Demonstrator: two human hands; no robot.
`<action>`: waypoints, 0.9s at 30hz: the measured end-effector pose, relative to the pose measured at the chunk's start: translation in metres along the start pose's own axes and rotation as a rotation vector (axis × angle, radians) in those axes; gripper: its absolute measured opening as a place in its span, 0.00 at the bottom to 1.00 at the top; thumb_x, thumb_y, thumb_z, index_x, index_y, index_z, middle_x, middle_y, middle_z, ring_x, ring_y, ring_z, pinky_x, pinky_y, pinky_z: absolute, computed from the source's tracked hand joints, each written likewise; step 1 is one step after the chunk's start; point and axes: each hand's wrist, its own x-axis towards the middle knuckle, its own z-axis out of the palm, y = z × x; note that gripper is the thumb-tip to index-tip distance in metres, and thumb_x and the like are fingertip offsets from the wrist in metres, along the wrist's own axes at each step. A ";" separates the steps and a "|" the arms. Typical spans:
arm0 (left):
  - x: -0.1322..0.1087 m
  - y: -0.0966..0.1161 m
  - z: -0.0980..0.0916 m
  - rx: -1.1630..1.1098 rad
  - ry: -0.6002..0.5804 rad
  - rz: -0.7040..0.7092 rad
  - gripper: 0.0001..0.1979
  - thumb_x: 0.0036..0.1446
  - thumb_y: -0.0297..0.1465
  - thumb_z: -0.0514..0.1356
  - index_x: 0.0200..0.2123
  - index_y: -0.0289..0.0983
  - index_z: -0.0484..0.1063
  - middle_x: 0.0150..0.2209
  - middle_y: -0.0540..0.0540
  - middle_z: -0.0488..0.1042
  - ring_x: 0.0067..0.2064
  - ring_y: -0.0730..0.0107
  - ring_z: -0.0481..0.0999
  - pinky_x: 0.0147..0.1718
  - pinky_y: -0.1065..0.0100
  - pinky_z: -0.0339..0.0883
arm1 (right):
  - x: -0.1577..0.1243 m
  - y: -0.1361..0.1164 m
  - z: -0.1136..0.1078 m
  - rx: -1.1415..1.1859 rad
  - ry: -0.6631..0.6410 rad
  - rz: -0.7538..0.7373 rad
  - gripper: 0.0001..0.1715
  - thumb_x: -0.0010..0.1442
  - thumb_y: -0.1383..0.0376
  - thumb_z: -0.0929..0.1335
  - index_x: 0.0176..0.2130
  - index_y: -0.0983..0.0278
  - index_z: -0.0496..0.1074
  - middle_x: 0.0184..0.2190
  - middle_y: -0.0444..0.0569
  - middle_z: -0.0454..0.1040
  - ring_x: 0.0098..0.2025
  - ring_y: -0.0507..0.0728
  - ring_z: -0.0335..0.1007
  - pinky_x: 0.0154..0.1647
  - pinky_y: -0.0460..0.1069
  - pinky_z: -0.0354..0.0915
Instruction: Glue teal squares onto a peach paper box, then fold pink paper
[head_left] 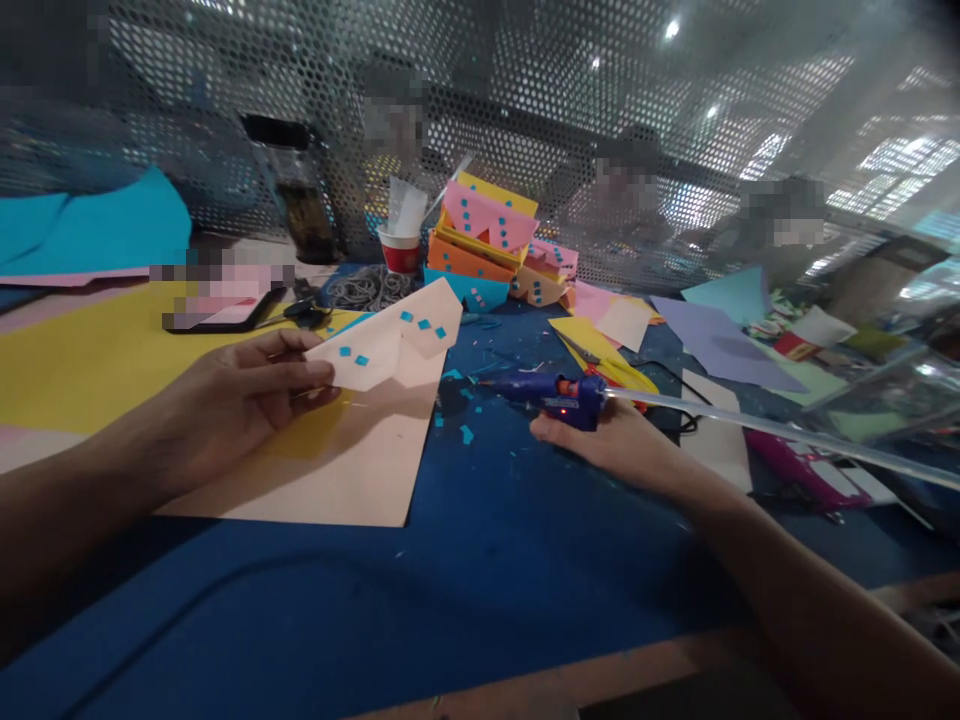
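Observation:
My left hand (240, 395) pinches a folded pale peach paper piece (390, 345) dotted with small blue squares, holding it a little above a flat peach sheet (352, 460). My right hand (600, 440) grips a blue hot glue gun (559, 392) with a long clear glue stick (750, 425) running out of its back to the right. The gun's nozzle points left toward the folded paper, a short gap away. Small blue paper scraps (465, 432) lie on the blue table (487, 570) between the two hands.
A yellow sheet (82, 360) and a phone (217, 305) lie at the left. A stack of finished folded paper pieces (487, 250), a red cup (401, 252) and a dark jar (304, 210) stand at the back by a perforated metal screen. Loose coloured sheets (720, 340) cover the right side.

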 end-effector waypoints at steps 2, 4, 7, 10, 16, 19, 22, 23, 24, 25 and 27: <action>0.000 0.000 0.000 -0.001 0.011 -0.003 0.13 0.48 0.20 0.72 0.36 0.36 0.76 0.29 0.50 0.78 0.31 0.76 0.79 0.33 0.79 0.78 | 0.001 -0.001 0.003 -0.002 -0.015 0.006 0.20 0.62 0.47 0.73 0.45 0.58 0.79 0.39 0.49 0.83 0.41 0.62 0.78 0.41 0.57 0.73; 0.000 0.000 0.000 0.003 0.023 -0.002 0.14 0.47 0.20 0.72 0.36 0.37 0.76 0.30 0.50 0.79 0.31 0.75 0.79 0.33 0.79 0.78 | 0.002 -0.002 0.007 -0.023 -0.014 -0.020 0.21 0.63 0.47 0.72 0.47 0.58 0.78 0.42 0.49 0.83 0.43 0.62 0.79 0.43 0.58 0.73; -0.001 0.000 0.001 0.016 0.040 -0.010 0.13 0.46 0.21 0.73 0.35 0.36 0.76 0.29 0.50 0.79 0.31 0.75 0.79 0.34 0.78 0.78 | 0.004 -0.004 0.010 -0.056 -0.019 -0.093 0.19 0.65 0.47 0.70 0.45 0.57 0.78 0.41 0.48 0.83 0.42 0.61 0.78 0.43 0.57 0.72; -0.002 0.001 0.002 0.024 0.039 -0.011 0.13 0.46 0.22 0.74 0.34 0.36 0.76 0.28 0.50 0.78 0.30 0.75 0.79 0.33 0.80 0.78 | 0.006 -0.007 0.011 -0.093 -0.019 -0.121 0.19 0.66 0.47 0.70 0.44 0.57 0.78 0.39 0.48 0.82 0.39 0.60 0.77 0.40 0.55 0.71; -0.002 0.000 0.004 0.006 0.033 -0.009 0.15 0.43 0.21 0.74 0.35 0.37 0.76 0.28 0.50 0.78 0.30 0.75 0.79 0.31 0.79 0.78 | 0.007 -0.009 0.013 -0.157 -0.021 -0.115 0.20 0.66 0.46 0.69 0.41 0.59 0.77 0.33 0.46 0.80 0.34 0.58 0.75 0.34 0.53 0.67; -0.003 0.002 0.008 0.003 0.055 -0.011 0.17 0.41 0.21 0.75 0.34 0.37 0.76 0.28 0.50 0.79 0.30 0.74 0.79 0.32 0.79 0.79 | 0.009 -0.008 0.014 -0.172 -0.018 -0.122 0.21 0.66 0.45 0.69 0.42 0.59 0.77 0.34 0.46 0.80 0.34 0.58 0.75 0.35 0.53 0.67; -0.005 0.005 0.013 -0.002 0.065 -0.009 0.19 0.37 0.22 0.77 0.33 0.36 0.75 0.26 0.50 0.78 0.28 0.73 0.79 0.29 0.78 0.78 | 0.011 -0.007 0.015 -0.170 -0.024 -0.110 0.22 0.66 0.45 0.69 0.46 0.59 0.77 0.37 0.48 0.80 0.37 0.60 0.76 0.38 0.54 0.69; -0.005 0.005 0.014 -0.004 0.065 -0.007 0.20 0.36 0.22 0.78 0.32 0.36 0.75 0.26 0.50 0.77 0.28 0.73 0.78 0.28 0.78 0.78 | 0.011 -0.007 0.015 -0.174 -0.030 -0.099 0.22 0.66 0.45 0.69 0.46 0.59 0.77 0.37 0.49 0.81 0.38 0.60 0.76 0.39 0.54 0.69; -0.005 0.005 0.014 -0.004 0.064 -0.007 0.21 0.35 0.23 0.78 0.32 0.36 0.75 0.26 0.50 0.77 0.27 0.73 0.78 0.28 0.79 0.78 | 0.011 -0.008 0.015 -0.180 -0.039 -0.084 0.23 0.66 0.45 0.69 0.47 0.59 0.77 0.38 0.49 0.81 0.38 0.60 0.76 0.39 0.55 0.69; -0.005 0.005 0.013 -0.006 0.064 -0.005 0.21 0.34 0.23 0.79 0.32 0.36 0.75 0.26 0.50 0.77 0.27 0.73 0.78 0.28 0.79 0.78 | 0.011 -0.009 0.015 -0.186 -0.049 -0.069 0.24 0.66 0.44 0.69 0.48 0.59 0.78 0.38 0.49 0.81 0.39 0.61 0.76 0.40 0.55 0.69; -0.005 0.003 0.010 -0.015 0.055 0.003 0.22 0.33 0.24 0.80 0.33 0.36 0.75 0.27 0.49 0.78 0.28 0.73 0.79 0.29 0.78 0.78 | 0.011 -0.011 0.014 -0.198 -0.071 -0.039 0.26 0.66 0.43 0.68 0.49 0.59 0.77 0.40 0.49 0.81 0.40 0.61 0.77 0.43 0.55 0.69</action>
